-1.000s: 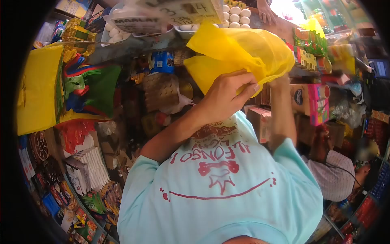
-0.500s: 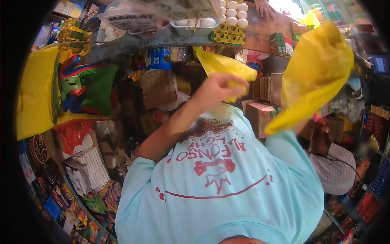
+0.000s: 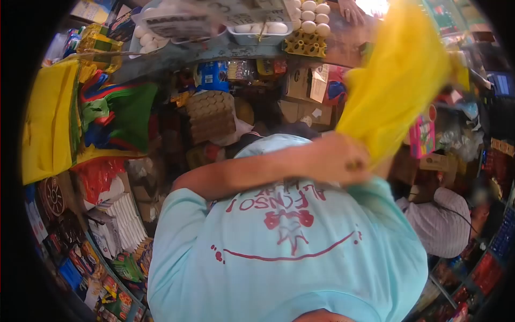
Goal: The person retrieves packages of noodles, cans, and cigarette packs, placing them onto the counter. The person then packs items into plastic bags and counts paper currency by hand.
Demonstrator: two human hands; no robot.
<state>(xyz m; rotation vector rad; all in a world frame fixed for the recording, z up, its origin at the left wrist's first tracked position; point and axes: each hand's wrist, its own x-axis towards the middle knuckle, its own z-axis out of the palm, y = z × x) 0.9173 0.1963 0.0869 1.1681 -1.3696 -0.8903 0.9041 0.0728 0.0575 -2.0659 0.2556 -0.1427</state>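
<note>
A yellow plastic bag [image 3: 397,80] stretches from the top right of the head view down to chest height, smeared by motion. My left hand [image 3: 346,158] reaches across my chest with its fingers curled at the bag's lower end; it is closed on the plastic there. My right hand is hidden behind the bag and my left hand. Only a strip of the right forearm [image 3: 383,166] shows beside the light-blue sleeve.
Eggs in a tray [image 3: 306,45] and tubs [image 3: 263,35] stand on the counter ahead. Folded yellow bags [image 3: 51,123] and coloured bags [image 3: 126,118] hang at left. Packed shelves [image 3: 80,257] flank me. Another person's hand [image 3: 351,11] rests on the counter; a person in a striped shirt [image 3: 440,222] is at right.
My left hand has moved right and down, across my chest to the bag's lower end. The yellow plastic has swung up and left, and the smaller yellow piece at centre no longer shows separately.
</note>
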